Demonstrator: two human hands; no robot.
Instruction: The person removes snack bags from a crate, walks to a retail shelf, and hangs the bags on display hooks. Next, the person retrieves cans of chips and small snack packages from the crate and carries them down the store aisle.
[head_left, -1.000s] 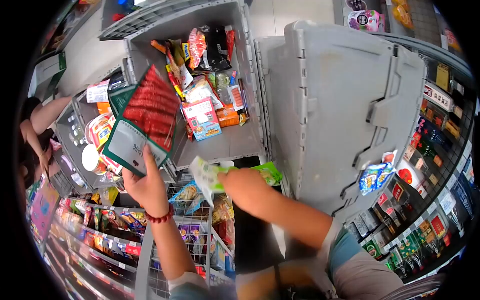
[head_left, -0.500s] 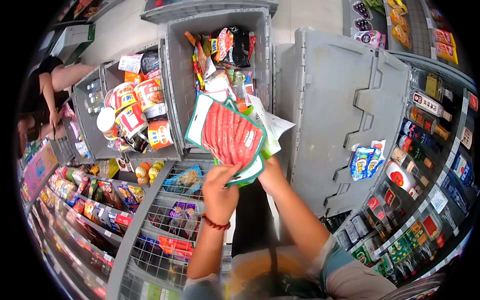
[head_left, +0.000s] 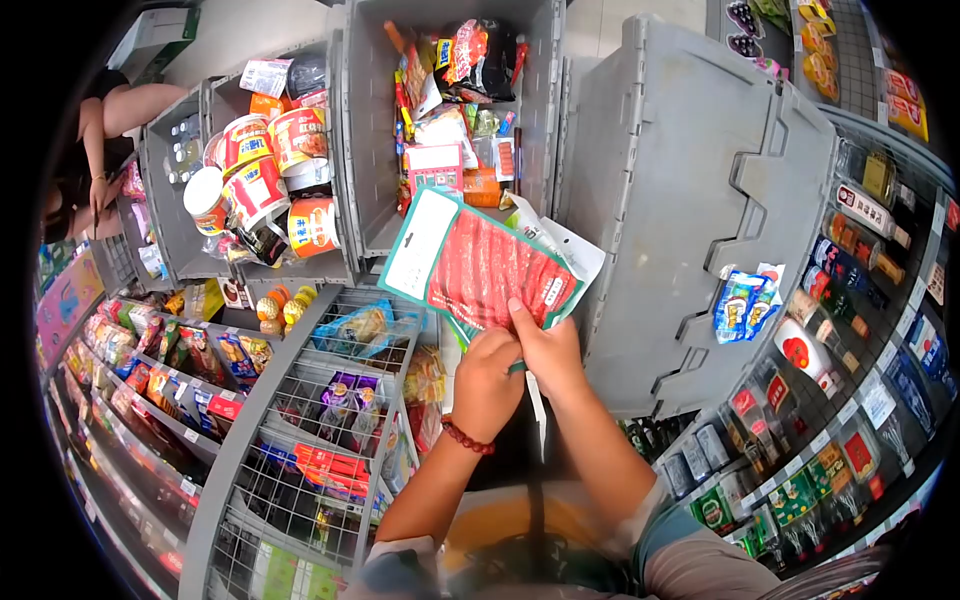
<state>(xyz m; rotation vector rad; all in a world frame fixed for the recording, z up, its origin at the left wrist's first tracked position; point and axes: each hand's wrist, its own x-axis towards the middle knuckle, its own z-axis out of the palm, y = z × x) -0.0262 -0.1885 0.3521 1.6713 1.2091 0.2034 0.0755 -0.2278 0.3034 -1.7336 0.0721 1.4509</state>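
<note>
A green-edged package with red sausage-like sticks (head_left: 490, 265) lies over other white-and-green packages (head_left: 575, 250), held in front of the grey crate. My left hand (head_left: 490, 375), with a red bead bracelet at the wrist, is closed on the package's lower edge. Beside it my right hand (head_left: 545, 350) grips the same stack, thumb on top of the front package. Both hands touch each other. Behind them, the open grey crate (head_left: 385, 215) holds mixed snacks, a pink box (head_left: 434, 168) and a black bag (head_left: 495, 80).
Left of the crate, another bin holds several instant-noodle tubs (head_left: 257, 190). An upright grey crate lid (head_left: 690, 200) stands at the right, with blue packets (head_left: 745, 303) by it. Wire racks (head_left: 290, 490) and bottle shelves flank me. A person's arm (head_left: 97, 160) shows far left.
The left hand brought the red package rightward onto the green-and-white ones in the right hand. The right thumb now presses on the front package, and the hands have come together.
</note>
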